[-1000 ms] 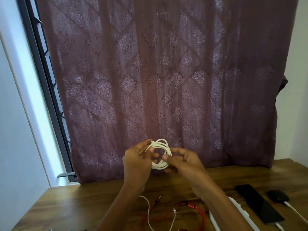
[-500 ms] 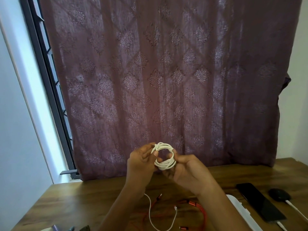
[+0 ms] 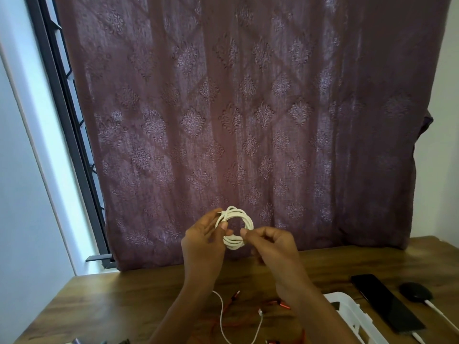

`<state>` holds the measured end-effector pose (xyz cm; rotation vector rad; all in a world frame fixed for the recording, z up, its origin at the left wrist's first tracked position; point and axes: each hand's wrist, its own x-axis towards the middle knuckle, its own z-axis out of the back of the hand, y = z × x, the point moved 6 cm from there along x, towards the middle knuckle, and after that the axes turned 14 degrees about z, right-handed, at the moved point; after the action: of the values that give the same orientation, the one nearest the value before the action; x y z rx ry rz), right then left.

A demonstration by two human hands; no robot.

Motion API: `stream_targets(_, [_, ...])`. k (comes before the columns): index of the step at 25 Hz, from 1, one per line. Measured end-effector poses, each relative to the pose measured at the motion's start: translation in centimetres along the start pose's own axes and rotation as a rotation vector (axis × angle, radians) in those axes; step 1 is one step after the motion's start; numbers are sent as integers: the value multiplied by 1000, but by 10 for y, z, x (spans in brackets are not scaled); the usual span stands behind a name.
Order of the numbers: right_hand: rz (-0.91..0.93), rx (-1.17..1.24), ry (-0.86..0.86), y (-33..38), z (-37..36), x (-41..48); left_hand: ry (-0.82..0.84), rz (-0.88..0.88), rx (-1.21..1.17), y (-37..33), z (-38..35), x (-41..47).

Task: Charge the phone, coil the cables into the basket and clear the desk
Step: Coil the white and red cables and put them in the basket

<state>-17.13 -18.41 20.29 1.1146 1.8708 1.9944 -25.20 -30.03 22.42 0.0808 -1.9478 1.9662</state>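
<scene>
On the wooden desk (image 3: 129, 294) a white basket (image 3: 352, 306) is seen at the near right, its inside largely out of view. The dark phone (image 3: 387, 304) beside it is judged to be charging already, with a white plug set into its near end. A red cable (image 3: 284, 306) and a thin white cable (image 3: 221, 311) are left uncoiled on the wood, while a white coil (image 3: 236, 227) is held above the desk, gripped by the left hand (image 3: 203, 242) and pinched by the right hand (image 3: 270, 244), so most of the tidying is reckoned to remain.
</scene>
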Motion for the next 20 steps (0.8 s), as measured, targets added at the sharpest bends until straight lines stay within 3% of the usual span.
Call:
stream_targets(8, [-178,195,243,4,-3,10,-21,-95,162,-6,10,9])
stream_targets(11, [3,-26,264,13,7,18,26,1,42,-2,14,15])
stream_targets(14, [351,-391,100,25,19,24,144,244,-219,8,9,14])
stream_targets(16, [474,-399,-10,26,20,20,176,357,-341,12,4,12])
stream_targets(20, [318,-87,-129,2,12,13,206,401,-412,12,-1,9])
